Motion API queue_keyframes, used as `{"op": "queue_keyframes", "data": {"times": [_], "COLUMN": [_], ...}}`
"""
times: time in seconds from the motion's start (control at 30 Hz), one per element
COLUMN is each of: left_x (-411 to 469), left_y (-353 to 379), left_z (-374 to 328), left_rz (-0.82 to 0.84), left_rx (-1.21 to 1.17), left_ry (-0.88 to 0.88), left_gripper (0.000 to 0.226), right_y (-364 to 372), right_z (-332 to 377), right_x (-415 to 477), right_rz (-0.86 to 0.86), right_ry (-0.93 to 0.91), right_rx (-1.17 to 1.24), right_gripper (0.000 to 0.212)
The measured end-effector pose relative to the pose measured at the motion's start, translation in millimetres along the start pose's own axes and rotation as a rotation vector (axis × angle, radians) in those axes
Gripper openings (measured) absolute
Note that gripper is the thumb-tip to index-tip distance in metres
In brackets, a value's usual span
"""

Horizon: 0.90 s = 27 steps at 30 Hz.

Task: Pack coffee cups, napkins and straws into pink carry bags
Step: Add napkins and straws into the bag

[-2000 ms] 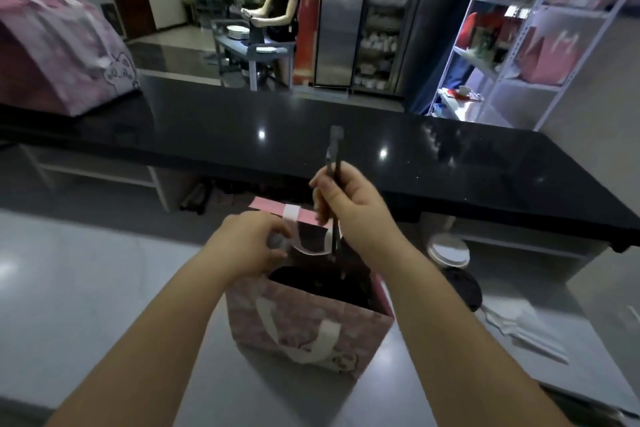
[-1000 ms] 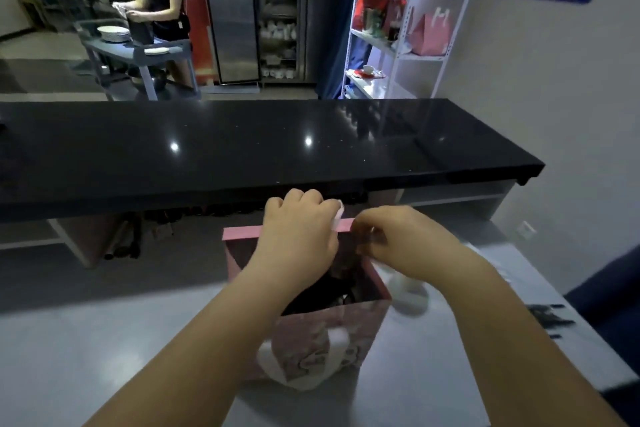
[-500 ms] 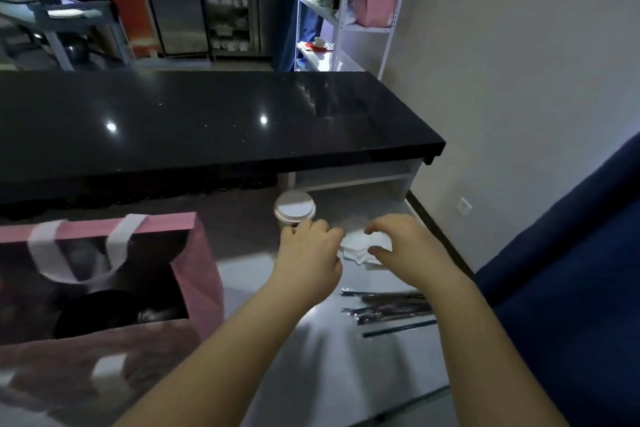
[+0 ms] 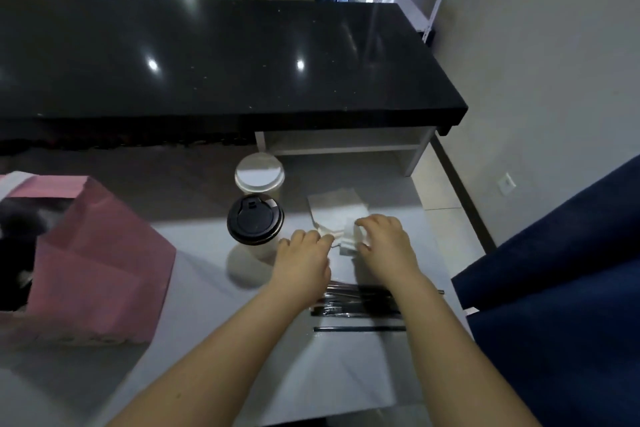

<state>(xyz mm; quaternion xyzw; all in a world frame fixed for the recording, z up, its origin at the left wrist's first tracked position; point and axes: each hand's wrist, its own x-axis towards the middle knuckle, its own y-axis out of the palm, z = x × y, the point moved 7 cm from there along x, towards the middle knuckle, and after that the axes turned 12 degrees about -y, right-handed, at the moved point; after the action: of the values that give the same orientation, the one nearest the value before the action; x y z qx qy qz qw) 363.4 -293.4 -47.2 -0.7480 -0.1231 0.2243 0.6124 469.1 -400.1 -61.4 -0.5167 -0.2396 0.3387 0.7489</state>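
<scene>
Head view: white folded-paper napkin stack at twelve o'clock.
My right hand pinches its near edge; left hand curled beside, hold unclear.

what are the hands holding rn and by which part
The napkins, at the stack's near edge: left grip pinches the near-left corner, right grip curls over the near-right one.

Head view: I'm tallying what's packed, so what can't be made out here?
All in the head view:
- pink bag: cut off by the left edge; its dark interior hides the contents.
- napkins: left hand and right hand cover the near edge; the left hand's grip is unclear.
- straws: forearms cross them; count unclear.
</scene>
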Motion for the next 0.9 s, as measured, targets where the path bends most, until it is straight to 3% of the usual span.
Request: {"op": "queue_keyframes", "data": {"times": [0.1,0.17,0.33,0.5,0.7,0.77,0.83,0.9], "left_x": [4,6,8,9,8,8,8,7], "left_y": [3,3,-1,-8,-6,-2,1,5], "left_z": [-1,-2,2,9,11,11,9,8], "left_rz": [-0.020,-0.028,-0.037,-0.050,-0.028,-0.012,-0.002,-0.001], "left_rx": [-0.021,-0.024,-0.056,-0.111,-0.143,-0.128,-0.116,-0.097], "left_ry": [-0.025,-0.036,-0.052,-0.073,-0.090,-0.093,-0.085,-0.076], "left_gripper": [0.042,0.041,0.045,0.048,0.047,0.046,0.045,0.042], "right_y": [14,20,13,-13,-27,-4,23,37], "right_z": [-8,-9,-20,-25,3,6,2,0], "right_x": [12,14,-1,-3,48,61,65,59], "right_rz": [0.068,0.065,-0.116,-0.285,-0.375,-0.236,-0.052,-0.011], "right_ry": [0.024,-0.001,-0.012,-0.070,-0.194,-0.181,-0.142,-0.142], "right_rx": [-0.028,-0.071,0.066,0.239,0.137,0.043,0.004,0.020], "right_gripper": [0.055,0.047,0.012,0.003,0.006,0.013,0.037,0.056]}}
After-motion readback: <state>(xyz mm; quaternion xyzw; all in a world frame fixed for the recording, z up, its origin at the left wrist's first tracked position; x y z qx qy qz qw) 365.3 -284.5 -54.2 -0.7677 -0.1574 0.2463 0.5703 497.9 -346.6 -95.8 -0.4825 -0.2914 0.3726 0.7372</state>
